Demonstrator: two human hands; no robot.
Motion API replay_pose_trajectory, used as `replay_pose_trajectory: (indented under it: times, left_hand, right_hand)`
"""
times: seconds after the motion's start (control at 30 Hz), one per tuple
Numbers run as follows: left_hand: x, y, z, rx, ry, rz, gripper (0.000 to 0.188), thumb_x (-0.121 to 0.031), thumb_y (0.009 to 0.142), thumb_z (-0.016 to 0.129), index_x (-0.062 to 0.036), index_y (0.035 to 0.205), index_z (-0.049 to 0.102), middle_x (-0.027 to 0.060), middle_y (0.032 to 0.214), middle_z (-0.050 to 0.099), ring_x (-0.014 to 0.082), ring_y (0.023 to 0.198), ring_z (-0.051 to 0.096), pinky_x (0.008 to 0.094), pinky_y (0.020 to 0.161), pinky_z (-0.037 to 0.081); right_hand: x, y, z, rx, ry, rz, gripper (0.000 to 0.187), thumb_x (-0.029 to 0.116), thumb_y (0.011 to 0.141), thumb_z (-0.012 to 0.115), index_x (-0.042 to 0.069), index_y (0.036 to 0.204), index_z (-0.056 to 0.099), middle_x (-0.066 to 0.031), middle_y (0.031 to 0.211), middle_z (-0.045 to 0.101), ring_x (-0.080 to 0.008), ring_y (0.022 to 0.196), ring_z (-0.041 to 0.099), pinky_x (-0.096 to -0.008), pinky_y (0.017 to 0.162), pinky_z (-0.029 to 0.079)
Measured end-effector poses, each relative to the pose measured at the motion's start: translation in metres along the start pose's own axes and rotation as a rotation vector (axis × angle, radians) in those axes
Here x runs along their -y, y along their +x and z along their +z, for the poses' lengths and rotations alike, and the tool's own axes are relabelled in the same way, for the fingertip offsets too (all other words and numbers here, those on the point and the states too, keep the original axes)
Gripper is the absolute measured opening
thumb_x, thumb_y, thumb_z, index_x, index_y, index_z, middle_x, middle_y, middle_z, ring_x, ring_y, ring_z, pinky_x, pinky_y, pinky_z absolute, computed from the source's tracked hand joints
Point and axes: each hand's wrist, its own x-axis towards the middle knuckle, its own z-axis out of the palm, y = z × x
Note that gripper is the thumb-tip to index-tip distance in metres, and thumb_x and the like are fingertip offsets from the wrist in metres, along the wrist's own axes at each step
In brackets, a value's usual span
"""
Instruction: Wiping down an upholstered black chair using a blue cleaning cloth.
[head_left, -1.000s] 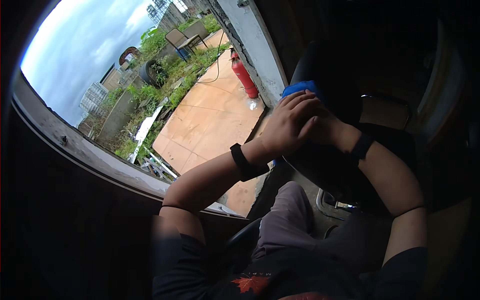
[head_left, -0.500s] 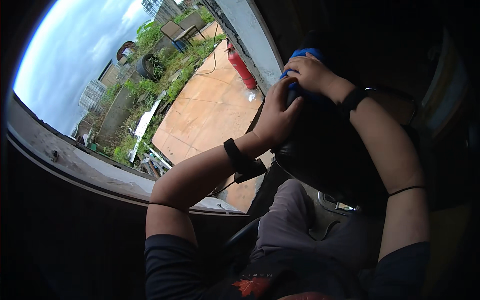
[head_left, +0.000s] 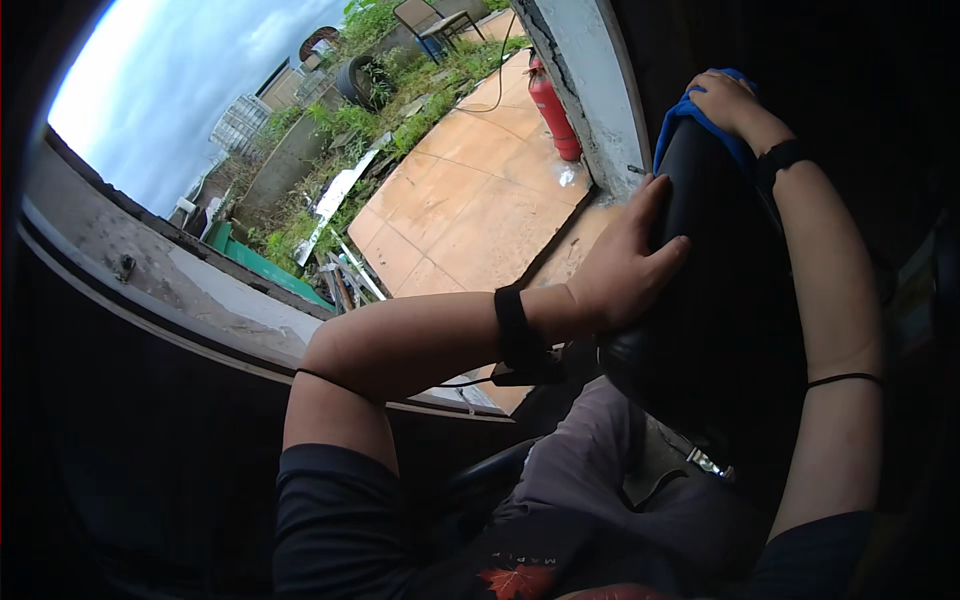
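The left hand [head_left: 625, 265] lies open on the big, smooth, heavy-looking black seat [head_left: 720, 300] while the right hand [head_left: 725, 100] presses a soft blue cloth [head_left: 690, 120] on top, fingers curled over it.

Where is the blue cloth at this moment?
In the head view, the blue cloth is at the upper right, under the right hand, pressed on the top of the big black rounded object that the left hand steadies lower down.
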Motion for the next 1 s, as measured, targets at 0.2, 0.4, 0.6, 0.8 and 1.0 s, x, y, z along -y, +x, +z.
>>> replay_pose_trajectory:
  times: [0.2, 0.4, 0.6, 0.8, 1.0]
  left_hand:
    - [0.002, -0.001, 0.000, -0.050, -0.031, 0.063, 0.075, -0.022, 0.089, 0.060, 0.0038, 0.150, 0.025, 0.0263, 0.154, 0.027, 0.0321, 0.146, 0.026, 0.0379, 0.119, 0.021]
    - [-0.003, -0.005, -0.010, -0.023, 0.021, 0.024, 0.077, -0.028, 0.088, 0.060, 0.0018, 0.150, 0.025, 0.0271, 0.157, 0.021, 0.0348, 0.148, 0.021, 0.0389, 0.120, 0.019]
    - [-0.003, -0.007, -0.007, -0.031, 0.069, 0.035, 0.078, -0.028, 0.086, 0.060, 0.0016, 0.150, 0.026, 0.0263, 0.158, 0.020, 0.0372, 0.145, 0.027, 0.0397, 0.118, 0.025]
    - [-0.004, -0.008, -0.007, -0.050, 0.119, 0.043, 0.076, -0.029, 0.086, 0.057, 0.0003, 0.150, 0.027, 0.0267, 0.157, 0.022, 0.0380, 0.144, 0.029, 0.0389, 0.118, 0.025]
    - [-0.008, -0.008, -0.003, -0.059, 0.186, 0.041, 0.077, -0.032, 0.086, 0.057, -0.0003, 0.150, 0.027, 0.0271, 0.157, 0.023, 0.0394, 0.143, 0.031, 0.0390, 0.117, 0.027]
  right_hand:
    - [0.000, 0.037, 0.003, 0.088, -0.019, 0.148, 0.036, 0.028, 0.094, 0.045, 0.015, 0.121, 0.066, -0.0066, 0.132, 0.059, -0.0260, 0.122, 0.055, -0.0464, 0.109, 0.039]
    - [0.014, 0.048, -0.001, 0.098, -0.074, 0.190, 0.031, 0.019, 0.094, 0.043, 0.011, 0.100, 0.072, -0.0109, 0.114, 0.067, -0.0292, 0.112, 0.061, -0.0523, 0.103, 0.041]
    - [0.004, 0.054, 0.005, 0.094, -0.044, 0.217, 0.035, 0.018, 0.096, 0.040, 0.010, 0.110, 0.071, -0.0134, 0.120, 0.066, -0.0317, 0.118, 0.059, -0.0510, 0.108, 0.036]
    - [0.018, 0.033, -0.006, 0.091, -0.084, 0.127, 0.035, 0.019, 0.097, 0.039, 0.012, 0.115, 0.069, -0.0097, 0.124, 0.065, -0.0263, 0.121, 0.058, -0.0477, 0.111, 0.035]
    - [0.025, 0.019, -0.005, 0.098, -0.096, 0.046, 0.030, 0.019, 0.094, 0.045, 0.010, 0.104, 0.073, -0.0100, 0.116, 0.068, -0.0263, 0.112, 0.061, -0.0421, 0.108, 0.038]
